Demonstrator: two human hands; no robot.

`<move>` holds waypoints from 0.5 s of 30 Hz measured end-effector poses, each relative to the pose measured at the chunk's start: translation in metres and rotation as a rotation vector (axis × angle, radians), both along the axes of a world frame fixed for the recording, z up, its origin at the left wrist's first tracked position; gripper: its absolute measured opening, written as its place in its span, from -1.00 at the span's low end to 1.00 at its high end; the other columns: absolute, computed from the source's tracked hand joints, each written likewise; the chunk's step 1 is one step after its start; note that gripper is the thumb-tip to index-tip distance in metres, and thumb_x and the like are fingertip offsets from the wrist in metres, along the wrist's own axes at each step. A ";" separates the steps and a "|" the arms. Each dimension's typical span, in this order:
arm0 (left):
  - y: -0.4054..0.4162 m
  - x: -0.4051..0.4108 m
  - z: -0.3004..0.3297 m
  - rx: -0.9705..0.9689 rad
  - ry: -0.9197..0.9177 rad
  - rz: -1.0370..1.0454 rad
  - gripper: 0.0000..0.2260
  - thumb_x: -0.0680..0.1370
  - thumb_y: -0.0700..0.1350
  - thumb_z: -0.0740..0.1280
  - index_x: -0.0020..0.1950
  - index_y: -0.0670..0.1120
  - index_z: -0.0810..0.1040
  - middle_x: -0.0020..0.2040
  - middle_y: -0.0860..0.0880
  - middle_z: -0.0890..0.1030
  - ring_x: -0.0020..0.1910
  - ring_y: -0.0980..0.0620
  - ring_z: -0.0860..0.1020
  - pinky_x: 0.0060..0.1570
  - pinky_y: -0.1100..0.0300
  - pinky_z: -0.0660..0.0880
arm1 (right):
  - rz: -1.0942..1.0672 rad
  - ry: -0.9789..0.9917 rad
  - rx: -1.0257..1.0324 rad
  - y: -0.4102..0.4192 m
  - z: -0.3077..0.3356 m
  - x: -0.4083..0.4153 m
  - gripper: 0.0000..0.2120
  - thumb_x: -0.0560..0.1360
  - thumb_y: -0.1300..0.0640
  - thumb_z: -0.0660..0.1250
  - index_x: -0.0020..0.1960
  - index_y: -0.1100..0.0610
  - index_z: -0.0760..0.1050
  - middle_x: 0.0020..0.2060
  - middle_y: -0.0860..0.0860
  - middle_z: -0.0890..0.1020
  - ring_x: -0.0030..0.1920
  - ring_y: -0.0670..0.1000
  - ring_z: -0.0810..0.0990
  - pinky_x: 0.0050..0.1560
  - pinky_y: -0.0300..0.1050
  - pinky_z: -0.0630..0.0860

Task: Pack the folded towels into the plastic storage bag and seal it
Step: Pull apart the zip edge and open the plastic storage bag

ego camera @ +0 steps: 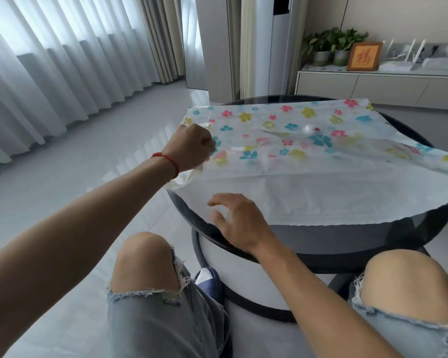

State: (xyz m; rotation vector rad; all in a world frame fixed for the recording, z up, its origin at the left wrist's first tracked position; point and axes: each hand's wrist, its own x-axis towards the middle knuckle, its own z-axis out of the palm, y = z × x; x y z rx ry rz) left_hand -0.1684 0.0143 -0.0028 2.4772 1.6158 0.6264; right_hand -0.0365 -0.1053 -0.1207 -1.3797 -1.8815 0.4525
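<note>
bag: we see the floral plastic storage bag [295, 140] lying flat across the round dark glass counter [347, 239], its left corner overhanging the rim.
towels: none in view; a pale sliver at the far right edge can't be identified.
left hand: our left hand [193, 148] is fisted on the bag's left edge, fingers curled round bunched film.
right hand: our right hand [239, 223] hovers at the near edge of the bag, fingers spread and relaxed, holding nothing; we can't tell whether the tips touch the film.
valve: a small round clear cap [308, 129] sits mid-bag, likely an air valve.
handling: we judge the film thin, light, limp and slippery; it will slide on glass and crease rather than hold shape.
where to hold: take an edge or corner with a pinch, not the flat middle; pull the layers apart at the mouth.
stage: early, we think; bag looks flat and unfilled, seal not yet done.
</note>
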 end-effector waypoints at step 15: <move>-0.050 0.123 -0.013 0.255 0.515 -0.264 -0.52 0.59 -0.01 0.31 0.49 0.05 0.30 0.15 -0.12 0.60 0.00 -0.18 0.60 -0.22 0.06 0.46 | -0.419 1.389 -0.179 0.000 0.066 0.174 -0.78 0.61 0.24 0.22 0.21 0.25 0.53 0.13 0.30 0.69 -0.04 0.22 0.76 -0.06 0.08 0.71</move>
